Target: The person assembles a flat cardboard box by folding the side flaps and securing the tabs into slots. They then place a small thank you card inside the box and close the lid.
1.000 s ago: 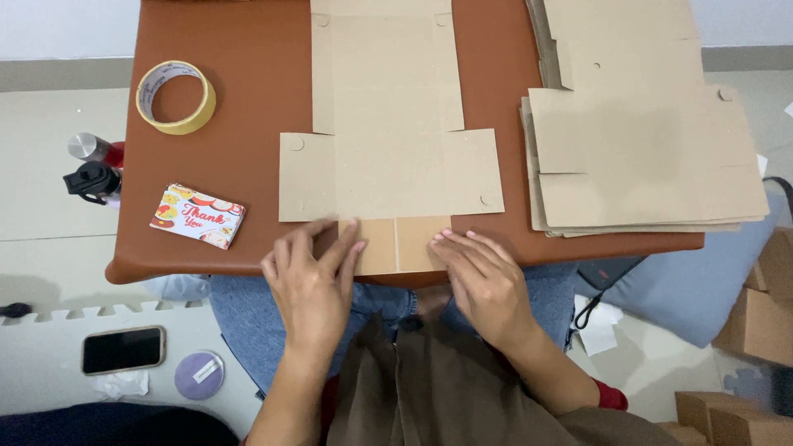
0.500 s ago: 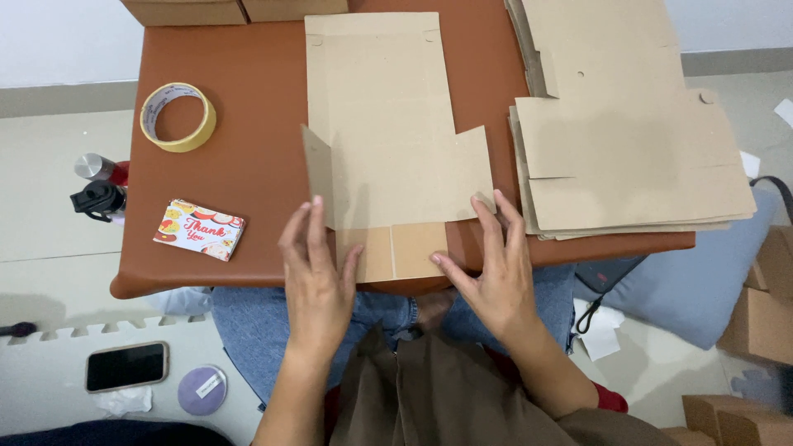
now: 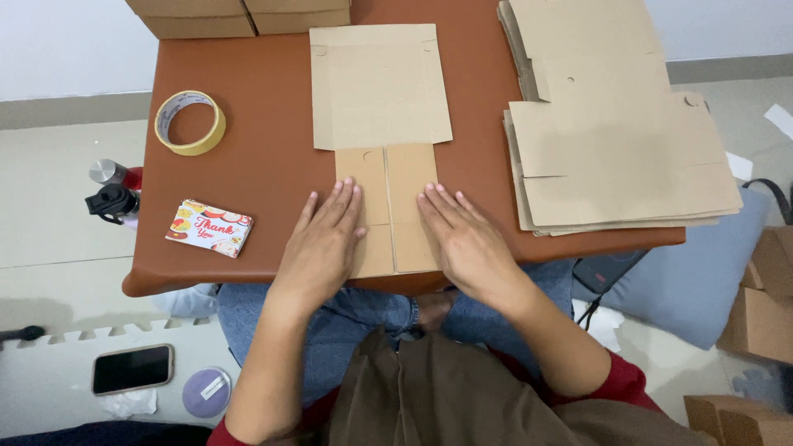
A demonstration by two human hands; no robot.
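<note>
Both hands flat, palms down, fingers extended, gripping nothing. Left hand [image 3: 324,244] presses the left folded flap of the cardboard box blank [image 3: 382,124]; right hand [image 3: 465,241] presses the right flap. The two flaps meet at a seam between the hands. The blank lies in the middle of the brown table [image 3: 264,165], its near end at the table's front edge, its wider panel stretching away from the person. Stack of flat cardboard blanks [image 3: 611,140] to the right, apart from it. Tape roll [image 3: 190,122] and small printed card pack [image 3: 208,228] to the left. Phone [image 3: 132,368] on the floor.
</note>
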